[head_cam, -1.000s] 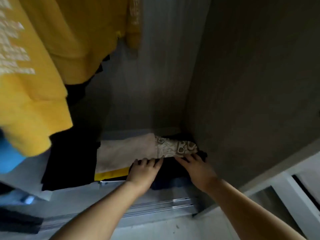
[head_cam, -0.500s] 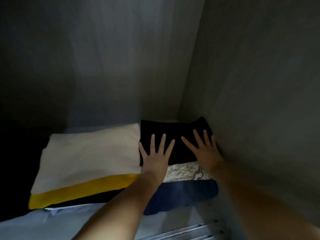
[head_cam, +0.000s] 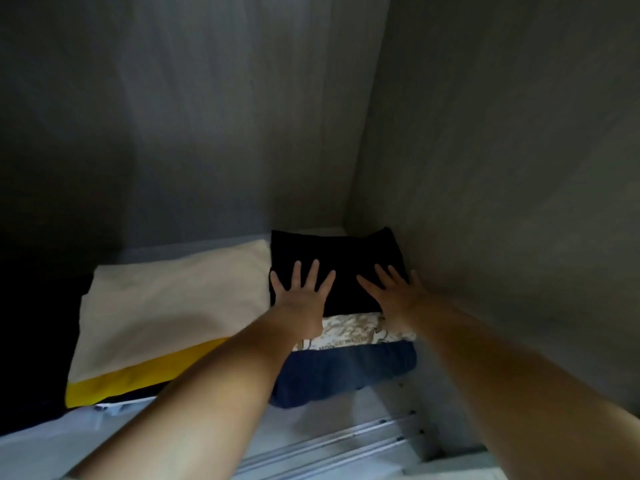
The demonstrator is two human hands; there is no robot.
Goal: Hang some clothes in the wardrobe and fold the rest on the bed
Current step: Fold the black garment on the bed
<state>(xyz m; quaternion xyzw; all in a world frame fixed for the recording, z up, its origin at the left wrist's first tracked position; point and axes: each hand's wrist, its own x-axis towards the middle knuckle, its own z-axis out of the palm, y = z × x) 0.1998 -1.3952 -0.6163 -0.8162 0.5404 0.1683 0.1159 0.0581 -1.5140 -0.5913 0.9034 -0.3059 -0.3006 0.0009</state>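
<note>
A folded black garment (head_cam: 332, 251) tops a small stack in the wardrobe's right back corner. Under it lie a white patterned garment (head_cam: 349, 329) and a dark blue one (head_cam: 346, 372). My left hand (head_cam: 301, 296) presses flat on the black garment's left part, fingers spread. My right hand (head_cam: 398, 294) presses flat on its right part, close to the side wall. To the left sits a second stack with a cream garment (head_cam: 169, 299) on top and a yellow one (head_cam: 145, 374) beneath it.
The wardrobe's grey back wall (head_cam: 207, 133) and right side wall (head_cam: 502, 168) close in the corner. A pale shelf floor (head_cam: 329, 420) runs forward to metal sliding-door rails (head_cam: 346, 448). The far left is dark shadow.
A second ago my hands held the stack's front edge with hanging yellow clothes in sight. My view has since dropped into the wardrobe, and both hands moved onto the black garment, lying flat.
</note>
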